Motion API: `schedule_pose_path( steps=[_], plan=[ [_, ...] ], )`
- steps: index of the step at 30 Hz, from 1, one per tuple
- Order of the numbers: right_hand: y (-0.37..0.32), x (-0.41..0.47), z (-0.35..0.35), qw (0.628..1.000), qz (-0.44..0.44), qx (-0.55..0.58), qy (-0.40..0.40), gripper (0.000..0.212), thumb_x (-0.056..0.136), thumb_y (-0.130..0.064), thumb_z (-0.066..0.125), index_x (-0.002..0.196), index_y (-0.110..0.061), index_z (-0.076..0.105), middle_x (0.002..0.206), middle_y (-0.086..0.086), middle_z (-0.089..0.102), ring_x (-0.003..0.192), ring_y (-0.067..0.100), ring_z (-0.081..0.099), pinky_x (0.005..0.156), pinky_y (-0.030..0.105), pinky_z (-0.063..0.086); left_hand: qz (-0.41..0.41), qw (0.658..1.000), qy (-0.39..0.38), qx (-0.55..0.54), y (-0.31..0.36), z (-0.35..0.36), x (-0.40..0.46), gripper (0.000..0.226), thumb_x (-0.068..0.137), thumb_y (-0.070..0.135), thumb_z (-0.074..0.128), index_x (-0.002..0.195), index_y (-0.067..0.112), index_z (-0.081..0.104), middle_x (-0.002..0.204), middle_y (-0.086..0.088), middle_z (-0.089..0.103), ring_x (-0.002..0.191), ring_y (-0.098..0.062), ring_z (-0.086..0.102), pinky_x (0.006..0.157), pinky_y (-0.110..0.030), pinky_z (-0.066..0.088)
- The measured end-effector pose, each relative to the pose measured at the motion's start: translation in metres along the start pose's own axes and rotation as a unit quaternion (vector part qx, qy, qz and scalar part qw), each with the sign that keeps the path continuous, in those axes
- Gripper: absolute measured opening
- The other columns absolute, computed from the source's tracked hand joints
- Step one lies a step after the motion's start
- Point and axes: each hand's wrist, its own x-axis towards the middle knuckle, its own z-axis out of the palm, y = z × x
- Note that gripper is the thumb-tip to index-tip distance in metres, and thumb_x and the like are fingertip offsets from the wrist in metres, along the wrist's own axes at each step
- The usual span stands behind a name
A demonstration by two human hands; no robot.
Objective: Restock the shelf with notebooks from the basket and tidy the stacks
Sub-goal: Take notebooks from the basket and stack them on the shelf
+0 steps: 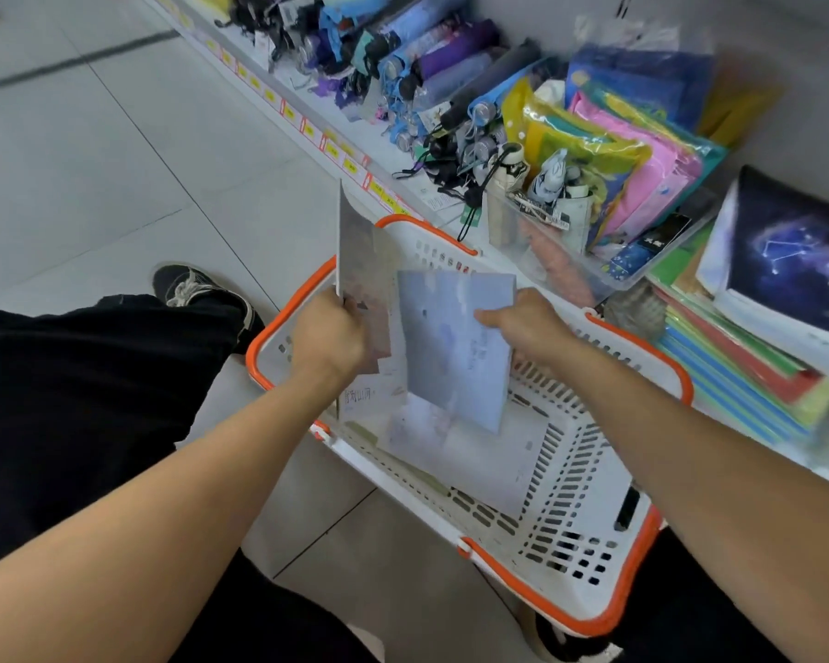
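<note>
My left hand [329, 334] grip clamped on upright pale notebook [360, 260], edge-on above basket. My right hand [522, 327] grip pinches blue notebook [451, 346] by right edge, just right of left grip. Below both grips: white basket [565, 533], orange rim, more notebooks [455, 452] flat inside. Beyond right grip: shelf [393, 150] with constellation notebook [795, 256], coloured folders [738, 375], umbrellas [441, 69].

No text or labels can be read.

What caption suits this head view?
Both hands lift notebooks from a basket beside the shelf.
</note>
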Motion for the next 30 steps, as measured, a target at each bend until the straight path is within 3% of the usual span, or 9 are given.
schedule_pose_path(
  steps=[3,7,11,14,17,20,23,25,30],
  plan=[
    [-0.080,-0.047,-0.068,0.991,-0.110,0.022,0.069,0.007,0.094,-0.010,0.064,0.099,-0.013,0.066,0.078,0.002,0.068,0.057,0.011,0.064,0.039,0.016,0.043,0.016,1.000,-0.005,-0.016,0.013,-0.029,0.006,0.024,0.095,0.017,0.039,0.077,0.005,0.052,0.069,-0.008,0.053,0.066,-0.031,0.051,0.053,-0.032,0.030],
    [-0.148,-0.098,-0.141,0.950,-0.184,0.220,0.126,0.009,0.093,-0.007,0.061,0.097,-0.013,0.066,0.092,0.008,0.072,0.075,0.023,0.070,0.064,0.040,0.057,-0.021,0.992,-0.003,-0.121,0.050,-0.066,0.009,0.035,0.093,0.026,0.042,0.097,0.000,0.065,0.093,-0.015,0.067,0.087,-0.037,0.060,0.071,-0.036,0.048],
    [-0.163,-0.127,-0.144,0.863,-0.175,0.471,0.054,0.021,0.094,0.002,0.054,0.108,-0.010,0.063,0.100,0.007,0.074,0.084,0.019,0.071,0.071,0.033,0.062,-0.082,0.855,-0.134,-0.494,0.121,-0.099,0.009,0.032,0.103,0.024,0.042,0.115,0.004,0.064,0.100,-0.017,0.073,0.088,-0.035,0.070,0.083,-0.052,0.056],
    [-0.153,-0.134,-0.130,0.865,-0.210,0.427,0.156,0.021,0.087,-0.002,0.065,0.108,-0.005,0.068,0.095,0.009,0.073,0.075,0.021,0.066,0.053,0.024,0.053,-0.028,0.783,-0.181,-0.595,0.178,-0.120,0.008,0.054,0.103,0.049,0.026,0.117,0.012,0.063,0.110,-0.015,0.072,0.098,-0.030,0.070,0.085,-0.045,0.056],
    [-0.154,-0.139,-0.131,0.867,-0.259,0.324,0.274,0.024,0.084,-0.011,0.072,0.106,-0.001,0.070,0.086,0.005,0.071,0.061,0.018,0.060,0.048,0.020,0.043,0.050,0.777,-0.221,-0.588,0.229,-0.132,0.006,0.058,0.097,0.058,0.036,0.126,0.015,0.062,0.118,-0.011,0.070,0.106,-0.031,0.068,0.092,-0.047,0.053],
    [-0.163,-0.152,-0.161,0.850,-0.281,0.343,0.284,0.026,0.085,-0.013,0.073,0.110,-0.010,0.068,0.097,-0.001,0.075,0.077,0.012,0.070,0.057,0.017,0.052,0.085,0.791,-0.248,-0.554,0.272,-0.138,0.012,0.034,0.098,0.027,0.053,0.126,0.009,0.062,0.117,-0.012,0.070,0.102,-0.033,0.069,0.079,-0.041,0.059],
    [-0.169,-0.170,-0.212,0.848,-0.292,0.419,0.141,0.035,0.088,-0.015,0.066,0.123,-0.015,0.062,0.110,0.005,0.074,0.099,0.024,0.071,0.073,0.040,0.060,0.109,0.774,-0.298,-0.548,0.320,-0.143,0.023,0.028,0.095,0.021,0.055,0.119,0.010,0.064,0.110,-0.013,0.072,0.087,-0.031,0.072,0.064,-0.036,0.060],
    [-0.171,-0.181,-0.244,0.832,-0.300,0.461,0.079,0.038,0.089,-0.016,0.060,0.127,-0.011,0.060,0.107,0.008,0.074,0.088,0.023,0.071,0.060,0.037,0.061,0.140,0.779,-0.335,-0.511,0.358,-0.142,0.032,0.026,0.094,0.024,0.056,0.115,0.010,0.066,0.106,-0.013,0.074,0.079,-0.029,0.073,0.062,-0.036,0.060],
    [-0.176,-0.171,-0.281,0.772,-0.347,0.486,0.218,0.022,0.098,-0.006,0.053,0.116,-0.008,0.066,0.107,0.008,0.075,0.083,0.021,0.074,0.053,0.029,0.057,0.203,0.795,-0.369,-0.436,0.454,-0.118,0.050,0.039,0.093,0.033,0.060,0.121,0.005,0.064,0.105,-0.013,0.074,0.083,-0.028,0.073,0.064,-0.034,0.060]
  ],
)
